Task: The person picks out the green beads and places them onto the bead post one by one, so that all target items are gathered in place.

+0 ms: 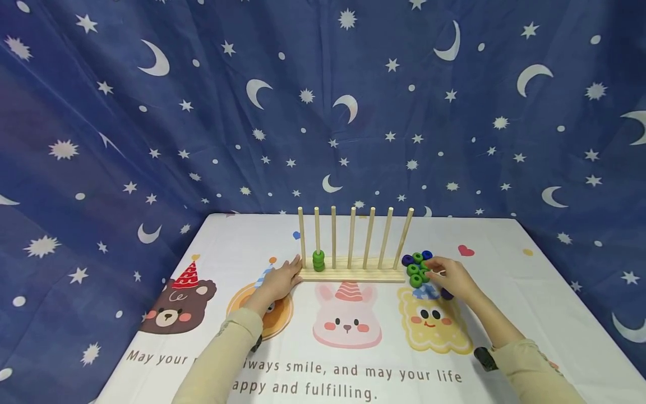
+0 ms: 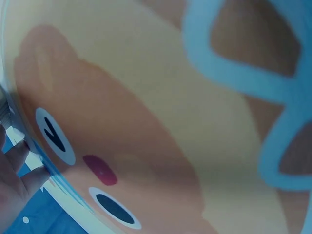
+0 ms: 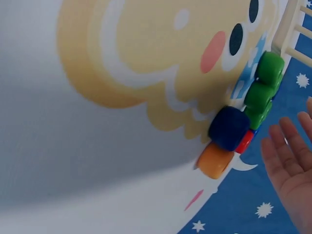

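Head view: steady rack's [image 1: 353, 276] left end with loose-fingered left hand [image 1: 280, 281]; toward table's [image 1: 484, 233] right edge, lift rings [image 1: 411, 272] singly with right hand [image 1: 455, 277] — cannot tell whether pinching.

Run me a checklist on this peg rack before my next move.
1. Peg rack upright: ok.
2. Left hand touching the rack's left end: ok.
3. Green bead stack low on the second peg from left: ok.
4. Other six pegs bare: ok.
5. Right hand at the loose beads by the rack's right end: ok.
6. Right hand has a bead pinched: cannot tell.
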Demonstrator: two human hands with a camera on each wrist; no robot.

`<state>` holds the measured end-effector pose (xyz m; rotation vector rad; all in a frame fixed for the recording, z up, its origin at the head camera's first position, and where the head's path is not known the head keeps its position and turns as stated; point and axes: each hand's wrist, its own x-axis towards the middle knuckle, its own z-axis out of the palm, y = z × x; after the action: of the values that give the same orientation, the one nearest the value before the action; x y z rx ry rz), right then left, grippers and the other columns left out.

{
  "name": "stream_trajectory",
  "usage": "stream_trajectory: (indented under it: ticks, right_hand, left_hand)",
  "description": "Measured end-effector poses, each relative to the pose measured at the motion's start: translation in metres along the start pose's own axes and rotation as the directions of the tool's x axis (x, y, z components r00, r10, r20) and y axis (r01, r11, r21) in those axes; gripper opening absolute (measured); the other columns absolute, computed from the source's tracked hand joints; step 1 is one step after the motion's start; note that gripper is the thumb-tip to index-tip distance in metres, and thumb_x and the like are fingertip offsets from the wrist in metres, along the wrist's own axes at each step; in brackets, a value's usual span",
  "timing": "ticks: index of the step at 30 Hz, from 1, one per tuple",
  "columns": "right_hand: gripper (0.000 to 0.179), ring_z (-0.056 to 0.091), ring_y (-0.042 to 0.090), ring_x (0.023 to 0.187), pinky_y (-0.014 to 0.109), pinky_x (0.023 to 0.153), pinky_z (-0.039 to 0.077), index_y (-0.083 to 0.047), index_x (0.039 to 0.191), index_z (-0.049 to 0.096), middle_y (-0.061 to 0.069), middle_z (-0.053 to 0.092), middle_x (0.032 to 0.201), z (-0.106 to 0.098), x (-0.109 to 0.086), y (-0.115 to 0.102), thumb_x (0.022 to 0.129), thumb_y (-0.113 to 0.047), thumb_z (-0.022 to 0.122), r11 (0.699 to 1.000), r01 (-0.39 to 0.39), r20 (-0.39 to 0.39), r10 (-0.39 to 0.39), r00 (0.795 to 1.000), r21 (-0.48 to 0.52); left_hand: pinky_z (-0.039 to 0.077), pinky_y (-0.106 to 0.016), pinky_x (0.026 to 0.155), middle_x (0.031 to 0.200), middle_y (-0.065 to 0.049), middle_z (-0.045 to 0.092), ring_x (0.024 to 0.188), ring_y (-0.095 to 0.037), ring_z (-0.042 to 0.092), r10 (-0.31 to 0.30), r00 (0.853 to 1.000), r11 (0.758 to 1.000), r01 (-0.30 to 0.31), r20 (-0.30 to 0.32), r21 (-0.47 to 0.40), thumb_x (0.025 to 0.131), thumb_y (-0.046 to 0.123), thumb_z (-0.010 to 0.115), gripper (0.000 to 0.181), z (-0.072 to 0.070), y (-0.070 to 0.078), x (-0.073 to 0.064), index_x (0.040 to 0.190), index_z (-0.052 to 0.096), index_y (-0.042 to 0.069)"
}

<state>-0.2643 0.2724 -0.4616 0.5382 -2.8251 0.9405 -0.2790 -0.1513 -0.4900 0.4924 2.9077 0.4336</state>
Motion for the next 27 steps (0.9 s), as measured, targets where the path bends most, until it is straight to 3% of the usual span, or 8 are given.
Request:
stream_trajectory:
  ticks: [14,19,27]
  right_hand:
    - [0.035,0.065,0.04,0.091,0.046,0.078,0.055,0.015,0.112,0.057,0.031,0.063,0.105,0.006,-0.001,0.018,0.083,-0.001,0.066,0.996,-0.08,0.142,0.073,0.987,0.045]
    - [0.037,0.065,0.042,0.09,0.045,0.078,0.056,0.017,0.113,0.055,0.031,0.063,0.1,0.011,0.0,0.022,0.081,0.002,0.067,0.994,-0.079,0.147,0.066,0.987,0.079]
    - [0.038,0.066,0.041,0.089,0.047,0.079,0.055,0.013,0.112,0.057,0.029,0.065,0.098,0.014,0.002,0.02,0.079,0.0,0.069,0.997,-0.071,0.112,0.072,0.991,-0.017]
  left_hand:
    - [0.028,-0.068,0.104,0.155,-0.009,0.026,0.137,-0.041,0.033,0.0,1.0,1.0,0.0,0.008,-0.029,0.099,0.026,0.046,0.051,0.001,0.001,-0.002,0.145,0.036,0.006]
    - [0.026,-0.068,0.104,0.155,-0.011,0.025,0.137,-0.042,0.032,0.001,1.0,1.0,-0.001,0.007,-0.028,0.099,0.025,0.046,0.051,0.002,0.002,-0.003,0.145,0.035,0.005]
    - [0.028,-0.069,0.102,0.155,-0.011,0.026,0.136,-0.043,0.033,0.013,1.0,0.999,-0.013,-0.01,-0.032,0.099,0.026,0.046,0.052,0.003,-0.001,-0.002,0.145,0.036,0.005]
